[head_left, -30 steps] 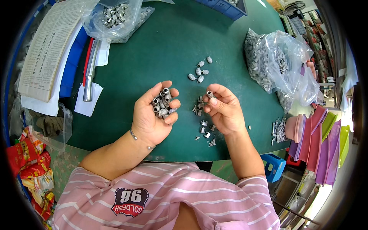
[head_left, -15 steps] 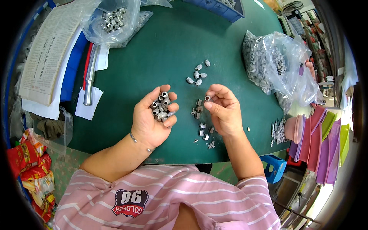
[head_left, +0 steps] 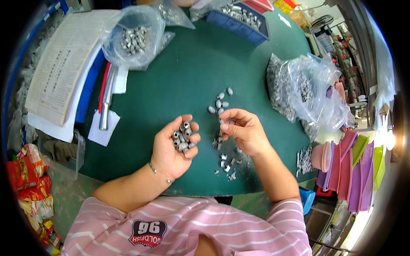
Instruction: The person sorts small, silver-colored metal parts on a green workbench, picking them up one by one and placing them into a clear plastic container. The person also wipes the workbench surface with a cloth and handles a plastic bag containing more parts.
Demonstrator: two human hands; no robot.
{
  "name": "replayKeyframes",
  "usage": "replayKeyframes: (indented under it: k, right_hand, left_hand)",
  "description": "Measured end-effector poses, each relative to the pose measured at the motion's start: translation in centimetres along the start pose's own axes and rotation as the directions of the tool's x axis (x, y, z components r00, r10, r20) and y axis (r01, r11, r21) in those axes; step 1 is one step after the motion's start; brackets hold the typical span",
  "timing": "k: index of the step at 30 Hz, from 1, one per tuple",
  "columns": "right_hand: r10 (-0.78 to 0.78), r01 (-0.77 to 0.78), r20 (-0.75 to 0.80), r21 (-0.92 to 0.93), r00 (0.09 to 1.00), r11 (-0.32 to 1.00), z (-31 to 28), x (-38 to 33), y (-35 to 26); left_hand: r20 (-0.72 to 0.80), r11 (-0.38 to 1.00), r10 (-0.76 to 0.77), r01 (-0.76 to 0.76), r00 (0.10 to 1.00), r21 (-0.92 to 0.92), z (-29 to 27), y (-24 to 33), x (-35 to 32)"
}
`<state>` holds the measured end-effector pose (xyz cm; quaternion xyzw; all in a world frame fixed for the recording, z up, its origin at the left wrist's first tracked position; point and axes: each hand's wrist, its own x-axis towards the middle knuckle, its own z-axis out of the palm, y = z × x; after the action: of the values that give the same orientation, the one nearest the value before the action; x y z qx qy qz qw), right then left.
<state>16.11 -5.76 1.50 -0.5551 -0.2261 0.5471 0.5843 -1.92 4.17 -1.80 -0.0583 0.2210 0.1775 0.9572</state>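
Left hand (head_left: 173, 151): palm up, cupped, fingers curled around a heap of metal beads; fingertips apart from the thumb.
Palm beads (head_left: 182, 136): grey, hollow, piled in the left palm and against the curled fingers; several bores face up.
Right hand (head_left: 243, 131): thumb and forefinger pressed together at the tips, pinching one small bead; remaining fingers bent behind.
Pinched bead (head_left: 221, 121): grey, partly covered by the fingertips; above the table, right of the palm beads.
Oval beads (head_left: 218, 103): small loose group on the table, just beyond the right hand.
Brackets (head_left: 226, 168): small, angular, dark and silver; scattered between the two hands and toward the near table edge.
Table (head_left: 192, 72): green top, rounded near edge.
Right bag (head_left: 282, 89): clear plastic, packed with grey parts.
Left bag (head_left: 134, 40): clear plastic, mouth up, shiny parts inside.
Bin (head_left: 239, 30): blue, at the far side, filled with metal parts.
Rod (head_left: 106, 104): silver, lying beside a red stick (head_left: 103, 87), its near end on white paper (head_left: 102, 134).
Newspaper (head_left: 64, 72): at far left, on white sheets.
Tub (head_left: 79, 153): clear, below the newspaper, brown cloth (head_left: 60, 150) inside.
Bangle (head_left: 152, 167): silver, on the left wrist.
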Motion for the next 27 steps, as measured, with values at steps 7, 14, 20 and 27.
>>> replayKeyframes:
  k: [7, 14, 20, 27]
  right_hand:
    - [-0.443, 0.48, -0.325, 0.039, 0.835, 0.876, -2.4, 8.7, -11.8]
    - [-0.359, 0.256, -0.166, -0.444, 0.918, 0.859, -2.6, 6.8, -8.1]
    - [-0.32, 0.451, 0.361, -0.848, 0.876, 0.278, -1.7, 3.3, -2.3]
    - [-0.509, 0.46, 0.383, -0.887, 0.771, 0.029, -2.0, 2.7, 0.0]
  left_hand:
    - [-0.006, 1.0, 0.019, -0.019, 1.0, 0.005, 0.5, 0.2, 0.3]
    - [-0.008, 0.999, 0.033, -0.033, 0.999, -0.015, 0.1, 0.5, 0.4]
    - [-0.026, 0.999, 0.031, -0.032, 0.999, -0.01, -0.1, 0.3, 0.2]
    - [-0.016, 0.999, 0.037, -0.037, 0.999, 0.013, -0.3, 0.3, 0.4]
